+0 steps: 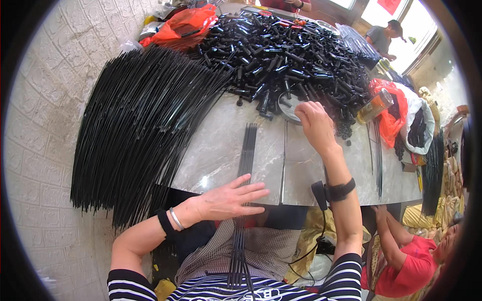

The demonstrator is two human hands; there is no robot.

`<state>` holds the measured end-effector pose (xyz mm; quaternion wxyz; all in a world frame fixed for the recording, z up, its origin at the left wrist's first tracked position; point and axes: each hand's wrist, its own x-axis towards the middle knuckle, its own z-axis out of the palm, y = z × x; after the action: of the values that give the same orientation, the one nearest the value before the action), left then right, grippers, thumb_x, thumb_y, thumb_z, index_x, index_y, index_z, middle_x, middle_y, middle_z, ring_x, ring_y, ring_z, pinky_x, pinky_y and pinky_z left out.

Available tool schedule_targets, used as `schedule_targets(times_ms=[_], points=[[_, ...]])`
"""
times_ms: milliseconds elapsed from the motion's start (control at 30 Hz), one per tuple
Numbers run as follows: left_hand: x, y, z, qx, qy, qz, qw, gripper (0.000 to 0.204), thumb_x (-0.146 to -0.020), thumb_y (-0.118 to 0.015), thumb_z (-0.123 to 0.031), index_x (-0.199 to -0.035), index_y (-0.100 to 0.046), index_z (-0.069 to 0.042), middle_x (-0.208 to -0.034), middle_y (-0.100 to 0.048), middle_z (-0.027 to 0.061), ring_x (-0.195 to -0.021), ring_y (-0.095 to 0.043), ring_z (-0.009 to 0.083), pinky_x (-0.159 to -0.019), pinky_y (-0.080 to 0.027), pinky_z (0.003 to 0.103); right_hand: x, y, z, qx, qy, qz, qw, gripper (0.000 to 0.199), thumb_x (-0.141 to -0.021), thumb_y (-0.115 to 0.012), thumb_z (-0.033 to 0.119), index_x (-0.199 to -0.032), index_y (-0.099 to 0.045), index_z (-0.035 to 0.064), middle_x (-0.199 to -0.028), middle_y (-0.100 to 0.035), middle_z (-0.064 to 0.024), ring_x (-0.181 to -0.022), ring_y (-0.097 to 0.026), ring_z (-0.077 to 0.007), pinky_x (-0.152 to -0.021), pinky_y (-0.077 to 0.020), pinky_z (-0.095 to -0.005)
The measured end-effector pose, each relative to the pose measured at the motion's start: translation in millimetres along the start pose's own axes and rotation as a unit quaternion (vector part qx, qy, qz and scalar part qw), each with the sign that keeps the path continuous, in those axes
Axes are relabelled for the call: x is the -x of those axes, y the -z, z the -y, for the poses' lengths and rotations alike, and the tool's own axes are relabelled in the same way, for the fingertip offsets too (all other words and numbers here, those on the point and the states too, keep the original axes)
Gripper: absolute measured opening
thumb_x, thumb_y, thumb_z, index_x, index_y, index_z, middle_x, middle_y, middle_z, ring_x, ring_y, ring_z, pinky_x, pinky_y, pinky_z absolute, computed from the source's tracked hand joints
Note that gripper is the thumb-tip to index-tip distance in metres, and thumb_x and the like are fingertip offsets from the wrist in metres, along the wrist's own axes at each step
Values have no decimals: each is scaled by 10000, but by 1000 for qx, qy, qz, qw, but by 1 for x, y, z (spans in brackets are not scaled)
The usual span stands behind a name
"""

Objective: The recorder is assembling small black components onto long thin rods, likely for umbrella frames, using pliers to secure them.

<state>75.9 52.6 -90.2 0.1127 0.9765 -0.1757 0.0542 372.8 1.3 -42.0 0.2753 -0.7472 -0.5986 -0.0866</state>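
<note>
My left hand (pixel 228 199) lies flat with fingers spread across a small row of thin black rods (pixel 248 145), which runs from the table top over its front edge toward my lap. My right hand (pixel 317 125) is at the rim of a small round dish (pixel 285 102), fingertips drawn together. Whatever they may pinch is too small to make out. Behind the dish rises a big heap of short black tubular parts (pixel 291 57). To the left lies a thick, fanned stack of long black rods (pixel 145 125), its ends hanging past the table edge.
A red plastic bag (pixel 183 27) sits at the back left. On the right are a clear jar with a metal lid (pixel 375 106), a white bag of black parts (pixel 420 123) and more rods (pixel 433 175). A person in red (pixel 409 266) sits at right; others are at the far side.
</note>
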Motion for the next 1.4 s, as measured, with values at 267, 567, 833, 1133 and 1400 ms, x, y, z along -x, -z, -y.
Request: schedule_targets(times_ms=[267,567,833,1133,1400], points=[[-3,2,0,9,-6,-4,1000,492,-791,-613,-110,-1265,-547,-226,-1497,-355,97,-1396,-334,256,-1147,-259,519,21,-43,26,7,40,110,993,126,-838,-565,95,-899,-672,65,-888,-620,-102,-935,-592,-292,-791,-498,-406],[-2,4,0,32,-6,-14,999,471,-777,-620,-93,-1231,-560,-206,-1484,-370,107,-1383,-355,265,-1143,-268,515,12,-53,42,-70,41,56,995,125,-859,-547,83,-902,-664,67,-884,-609,-92,-932,-581,-281,-786,-491,-395],[-3,4,1,44,-12,-22,999,474,-758,-636,-81,-1216,-567,-183,-1473,-378,116,-1383,-351,271,-1139,-273,513,9,-71,63,-34,54,64,996,116,-867,-553,56,-919,-655,39,-909,-618,-122,-922,-586,-326,-790,-470,-409],[-2,0,1,36,-10,-33,999,454,-763,-635,-77,-1204,-594,-179,-1472,-380,113,-1383,-350,263,-1137,-281,508,17,-57,25,-104,-48,63,991,123,-859,-558,85,-908,-666,54,-913,-613,-121,-950,-591,-327,-822,-477,-412],[1,-2,0,18,-16,-55,998,389,-791,-594,-143,-1180,-601,-159,-1429,-417,126,-1389,-331,285,-1150,-280,483,21,-58,40,4,42,43,998,135,-849,-544,83,-922,-657,87,-909,-602,-99,-943,-574,-281,-793,-447,-408]])
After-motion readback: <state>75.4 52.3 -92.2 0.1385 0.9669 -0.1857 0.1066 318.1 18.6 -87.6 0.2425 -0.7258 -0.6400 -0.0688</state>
